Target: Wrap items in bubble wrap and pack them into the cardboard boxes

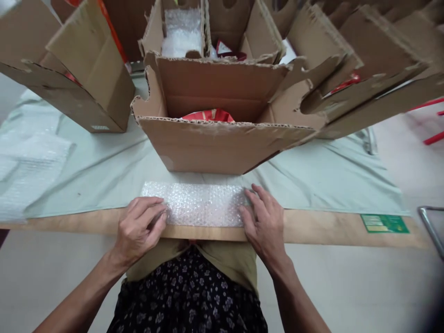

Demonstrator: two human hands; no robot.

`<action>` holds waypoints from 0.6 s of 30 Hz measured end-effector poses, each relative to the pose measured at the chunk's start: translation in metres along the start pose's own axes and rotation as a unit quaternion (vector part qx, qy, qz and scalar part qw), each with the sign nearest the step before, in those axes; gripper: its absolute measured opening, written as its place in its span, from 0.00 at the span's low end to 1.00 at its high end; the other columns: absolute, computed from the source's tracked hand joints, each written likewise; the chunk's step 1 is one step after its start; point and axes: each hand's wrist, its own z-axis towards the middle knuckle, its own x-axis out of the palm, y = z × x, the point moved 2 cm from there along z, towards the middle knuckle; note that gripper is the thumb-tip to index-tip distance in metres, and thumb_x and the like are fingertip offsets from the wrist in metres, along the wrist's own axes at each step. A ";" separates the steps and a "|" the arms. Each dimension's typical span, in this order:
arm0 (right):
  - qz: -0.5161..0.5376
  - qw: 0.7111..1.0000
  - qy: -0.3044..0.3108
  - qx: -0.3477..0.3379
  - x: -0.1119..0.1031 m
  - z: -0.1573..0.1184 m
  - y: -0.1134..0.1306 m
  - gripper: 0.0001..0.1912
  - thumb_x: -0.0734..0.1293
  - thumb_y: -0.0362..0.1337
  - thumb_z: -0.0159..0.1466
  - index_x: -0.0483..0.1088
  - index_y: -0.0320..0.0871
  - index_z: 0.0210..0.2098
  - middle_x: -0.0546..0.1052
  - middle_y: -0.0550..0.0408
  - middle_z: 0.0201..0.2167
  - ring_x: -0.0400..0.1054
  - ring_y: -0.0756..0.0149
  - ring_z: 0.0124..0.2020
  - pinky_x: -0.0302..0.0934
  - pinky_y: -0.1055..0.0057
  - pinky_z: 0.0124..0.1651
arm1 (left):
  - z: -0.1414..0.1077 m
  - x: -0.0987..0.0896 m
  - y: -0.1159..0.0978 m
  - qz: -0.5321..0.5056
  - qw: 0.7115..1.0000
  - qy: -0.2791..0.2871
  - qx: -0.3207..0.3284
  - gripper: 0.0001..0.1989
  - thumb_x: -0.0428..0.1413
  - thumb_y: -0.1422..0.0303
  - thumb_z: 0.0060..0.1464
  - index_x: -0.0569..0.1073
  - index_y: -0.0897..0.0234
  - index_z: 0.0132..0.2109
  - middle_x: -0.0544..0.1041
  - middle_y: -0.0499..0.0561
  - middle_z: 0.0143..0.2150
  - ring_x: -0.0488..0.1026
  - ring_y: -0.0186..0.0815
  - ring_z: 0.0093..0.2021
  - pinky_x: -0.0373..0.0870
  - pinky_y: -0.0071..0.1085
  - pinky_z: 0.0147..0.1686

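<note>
A flat strip of clear bubble wrap [204, 204] lies along the front edge of the table, directly before me. At its left end, my left hand [140, 225] has curled fingers, with the thumb and fingertips closed on the edge. My right hand [265, 219] grips the opposite end, its thumb on the wrap and its fingers bent along the side. Whether anything lies wrapped inside the strip I cannot tell. Just behind it stands an open cardboard box [208, 148] holding a red and gold packet [210, 115], mostly hidden by the front wall.
More loose bubble wrap [31, 162] covers the table's left side. Another cardboard box [93, 88] stands back left, and several boxes line the back and right. One holds bubble wrap [182, 34]. A green card [385, 223] lies on the wooden edge [322, 224], beside the pale green cloth [333, 175].
</note>
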 end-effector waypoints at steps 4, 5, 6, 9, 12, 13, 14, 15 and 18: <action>-0.012 0.999 0.044 -0.028 0.006 0.010 0.012 0.18 0.61 0.43 0.75 0.70 0.42 0.59 0.75 0.42 0.62 0.69 0.48 0.62 0.65 0.53 0.57 | 0.000 0.001 -0.009 0.030 0.999 0.033 0.016 0.09 0.59 0.77 0.62 0.77 0.65 0.49 0.80 0.60 0.52 0.76 0.50 0.55 0.75 0.48 0.53; -0.021 0.998 0.055 -0.032 0.008 0.011 0.014 0.19 0.61 0.44 0.75 0.70 0.42 0.59 0.76 0.42 0.62 0.68 0.47 0.63 0.64 0.52 0.57 | -0.001 0.003 -0.009 0.037 0.998 0.056 0.017 0.09 0.58 0.76 0.63 0.77 0.65 0.50 0.80 0.60 0.52 0.76 0.51 0.55 0.75 0.49 0.52; -0.030 0.997 0.063 -0.033 0.009 0.011 0.014 0.18 0.61 0.44 0.75 0.70 0.42 0.59 0.76 0.43 0.62 0.68 0.47 0.63 0.64 0.52 0.56 | -0.002 0.004 -0.009 0.045 0.996 0.079 0.017 0.09 0.58 0.75 0.64 0.77 0.65 0.51 0.80 0.60 0.53 0.76 0.51 0.54 0.76 0.49 0.50; -0.035 0.997 0.064 -0.026 0.008 0.006 0.009 0.17 0.61 0.45 0.74 0.73 0.43 0.55 0.78 0.44 0.59 0.69 0.47 0.61 0.64 0.52 0.55 | -0.007 0.006 -0.004 0.051 0.993 0.108 0.007 0.10 0.57 0.73 0.65 0.76 0.63 0.52 0.79 0.59 0.54 0.75 0.50 0.54 0.76 0.49 0.49; -0.003 0.999 0.038 -0.014 -0.003 -0.005 0.004 0.17 0.62 0.45 0.74 0.73 0.44 0.54 0.78 0.44 0.59 0.70 0.49 0.61 0.64 0.53 0.57 | -0.014 0.004 -0.005 0.038 0.995 0.092 -0.007 0.12 0.57 0.73 0.65 0.75 0.62 0.54 0.78 0.59 0.57 0.73 0.51 0.59 0.75 0.52 0.55; 0.010 0.999 0.033 -0.014 -0.006 -0.010 0.003 0.17 0.62 0.46 0.74 0.73 0.44 0.55 0.77 0.44 0.59 0.70 0.49 0.61 0.64 0.53 0.57 | -0.016 0.003 -0.007 0.032 0.996 0.084 -0.009 0.12 0.57 0.73 0.64 0.75 0.62 0.54 0.77 0.59 0.58 0.72 0.51 0.60 0.74 0.52 0.57; 0.019 0.999 0.032 -0.015 -0.010 -0.014 0.004 0.17 0.62 0.46 0.73 0.73 0.44 0.55 0.77 0.44 0.60 0.70 0.49 0.61 0.64 0.53 0.58 | -0.018 0.002 -0.010 0.027 0.997 0.078 -0.011 0.12 0.57 0.73 0.64 0.75 0.62 0.54 0.77 0.60 0.58 0.71 0.52 0.62 0.73 0.53 0.59; 0.023 0.999 0.034 -0.016 -0.012 -0.019 0.005 0.18 0.63 0.46 0.73 0.72 0.44 0.56 0.76 0.44 0.61 0.70 0.49 0.62 0.64 0.53 0.59 | -0.019 0.003 -0.014 0.021 0.997 0.077 -0.009 0.13 0.57 0.73 0.64 0.75 0.63 0.55 0.77 0.60 0.59 0.70 0.52 0.63 0.72 0.54 0.60; 0.004 0.999 0.041 -0.016 -0.015 -0.030 0.009 0.21 0.64 0.47 0.72 0.71 0.43 0.59 0.75 0.41 0.62 0.68 0.46 0.63 0.64 0.51 0.59 | -0.022 0.007 -0.022 0.011 0.995 0.095 0.002 0.14 0.57 0.73 0.64 0.75 0.62 0.55 0.77 0.59 0.60 0.70 0.52 0.64 0.71 0.55 0.61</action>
